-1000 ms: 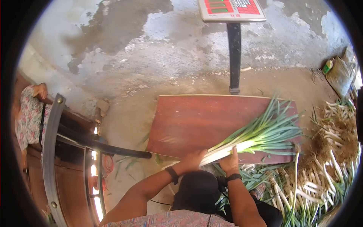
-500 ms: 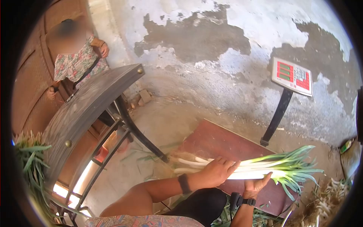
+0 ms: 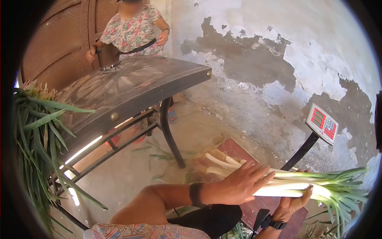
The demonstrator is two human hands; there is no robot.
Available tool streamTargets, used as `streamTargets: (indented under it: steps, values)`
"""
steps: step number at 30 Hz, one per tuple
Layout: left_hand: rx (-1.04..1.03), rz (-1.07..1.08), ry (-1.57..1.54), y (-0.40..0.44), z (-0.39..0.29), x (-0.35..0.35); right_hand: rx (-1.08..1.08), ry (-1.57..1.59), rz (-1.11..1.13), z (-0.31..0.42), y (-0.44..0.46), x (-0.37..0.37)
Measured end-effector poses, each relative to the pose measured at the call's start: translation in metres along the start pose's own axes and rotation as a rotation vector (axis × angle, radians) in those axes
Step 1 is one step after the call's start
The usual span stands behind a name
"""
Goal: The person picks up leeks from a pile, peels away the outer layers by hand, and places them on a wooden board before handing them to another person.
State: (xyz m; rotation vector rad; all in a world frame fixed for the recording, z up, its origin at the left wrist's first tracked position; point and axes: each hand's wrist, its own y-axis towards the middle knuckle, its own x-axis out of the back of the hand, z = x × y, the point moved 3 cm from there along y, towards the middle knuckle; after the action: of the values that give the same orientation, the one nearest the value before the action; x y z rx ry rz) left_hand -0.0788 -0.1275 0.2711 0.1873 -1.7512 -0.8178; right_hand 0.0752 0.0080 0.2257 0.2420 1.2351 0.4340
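Observation:
A bundle of long green onions (image 3: 290, 187) lies sideways in both my hands, its white stalks and roots to the left and its green leaves to the right. My left hand (image 3: 240, 184), with a dark band at the wrist, is closed over the white stalks from above. From below, my right hand (image 3: 292, 205), wearing a black watch, grips the bundle near where the stalks turn green. The bundle is above the red scale platform (image 3: 234, 149), partly covering it.
A scale display (image 3: 323, 123) stands on a black post by the peeling wall (image 3: 254, 91). A dark table (image 3: 155, 79) at the left carries more green onions (image 3: 43, 131) at its near end. Behind it stands a person (image 3: 135, 30) in a floral top. Leaf scraps lie on the floor.
The view has turned left, so the table and person show more fully. My hands and the onion bundle have shifted right in view and look larger; both hands still hold it.

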Motion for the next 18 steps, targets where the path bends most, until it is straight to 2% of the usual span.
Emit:
streamTargets:
  steps: [4, 6, 7, 8, 10, 11, 12, 14, 15, 16, 18]
  values:
    - [-0.037, -0.079, -0.059, -0.02, -0.023, 0.049, 0.018, -0.09, -0.023, 0.001, 0.008, -0.04]
    - [-0.245, -0.247, -0.494, -0.045, -0.039, 0.055, 0.048, -0.118, -0.026, -0.002, 0.015, -0.06]
    - [-0.272, -0.125, -0.695, -0.052, -0.042, 0.051, 0.04, -0.108, -0.026, -0.002, 0.017, -0.071]
    - [-0.281, -0.13, -0.698, -0.054, -0.041, 0.05, 0.047, -0.114, -0.021, -0.001, 0.019, -0.081]
    - [0.218, 0.104, -1.229, -0.054, -0.026, 0.029, 0.007, -0.092, -0.025, -0.002, 0.021, -0.099]
    - [0.366, 0.094, -1.468, -0.057, -0.013, 0.01, 0.0, -0.062, 0.003, 0.0, 0.021, -0.108]
    - [0.36, 0.086, -1.469, -0.054, -0.006, 0.004, -0.001, -0.066, 0.012, 0.001, 0.022, -0.117]
    - [0.416, -0.189, -1.907, -0.052, 0.007, 0.0, -0.072, 0.058, 0.069, 0.002, 0.022, -0.135]
    - [0.317, -0.297, -1.954, -0.047, 0.006, 0.023, -0.12, 0.077, 0.077, 0.0, 0.021, -0.146]
    - [0.311, -0.298, -1.955, -0.047, 0.009, 0.026, -0.117, 0.074, 0.082, -0.002, 0.023, -0.151]
    - [0.216, -0.356, -1.806, -0.044, 0.016, 0.036, -0.129, 0.119, 0.062, -0.008, 0.027, -0.162]
